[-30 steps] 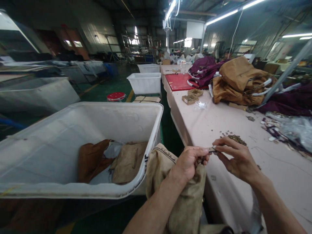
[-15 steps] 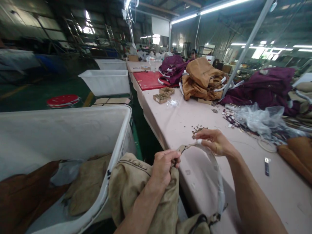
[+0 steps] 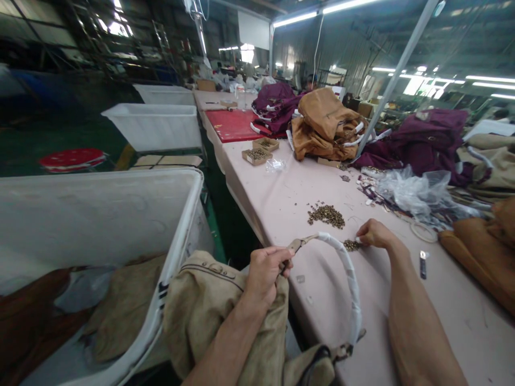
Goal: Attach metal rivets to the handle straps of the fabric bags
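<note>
My left hand [image 3: 267, 271] is closed on the strap end of a beige bag [image 3: 217, 300], beside a metal fitting. From there the white-wrapped handle [image 3: 350, 273] arches over the table's edge and down to a second fitting at the lower right. My right hand [image 3: 374, 234] has its fingertips pinched together at a small pile of brass-coloured pieces [image 3: 351, 245]; whatever they hold is too small to make out. A larger pile of the same pieces [image 3: 328, 215] lies just behind.
A white bin [image 3: 185, 214] with brown and beige bags stands at the left. On the pink-covered table [image 3: 257, 187] are small boxes of metal pieces [image 3: 256, 155], brown bags [image 3: 325, 123], purple bags [image 3: 426, 139] and plastic wrap [image 3: 414, 190]. A metal pole [image 3: 396, 80] rises from it.
My right hand has left the handle's upper end and moved right, down to the small pile of pieces. The view has shifted slightly. My left hand keeps its hold.
</note>
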`<state>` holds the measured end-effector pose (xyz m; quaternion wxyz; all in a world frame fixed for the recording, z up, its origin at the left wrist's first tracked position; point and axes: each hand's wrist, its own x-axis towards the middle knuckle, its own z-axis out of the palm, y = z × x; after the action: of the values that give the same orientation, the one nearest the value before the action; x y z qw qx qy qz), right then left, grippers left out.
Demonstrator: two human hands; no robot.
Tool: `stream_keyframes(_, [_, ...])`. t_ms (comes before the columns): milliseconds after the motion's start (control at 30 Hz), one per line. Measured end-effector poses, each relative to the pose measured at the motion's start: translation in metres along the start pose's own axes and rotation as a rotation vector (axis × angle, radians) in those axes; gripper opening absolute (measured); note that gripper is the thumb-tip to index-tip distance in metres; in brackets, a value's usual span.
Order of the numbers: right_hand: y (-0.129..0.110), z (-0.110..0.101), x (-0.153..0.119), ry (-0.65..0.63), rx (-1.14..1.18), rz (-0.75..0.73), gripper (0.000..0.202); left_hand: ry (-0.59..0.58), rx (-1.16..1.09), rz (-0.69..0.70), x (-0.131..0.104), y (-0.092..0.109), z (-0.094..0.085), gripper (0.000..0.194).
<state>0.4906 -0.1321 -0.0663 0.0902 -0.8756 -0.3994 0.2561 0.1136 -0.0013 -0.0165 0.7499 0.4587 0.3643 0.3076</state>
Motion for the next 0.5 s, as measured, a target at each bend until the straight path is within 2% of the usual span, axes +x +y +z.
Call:
stream_keyframes(133, [-0.002,0.009,0.009,-0.012,-0.030,0.004,0.029,-0.003,-0.010,-0.009,0.004,-0.004,-0.002,0.023])
stream_keyframes(233, [-0.003,0.015,0.009,0.032,-0.068,-0.020,0.027,0.014,-0.001,0.002,0.006,-0.006,-0.005,0.022])
stream_keyframes(500, [0.005,0.037,-0.021,0.146,-0.061,-0.179,0.022,0.004,0.057,0.082,-0.014,-0.014,-0.003,0.020])
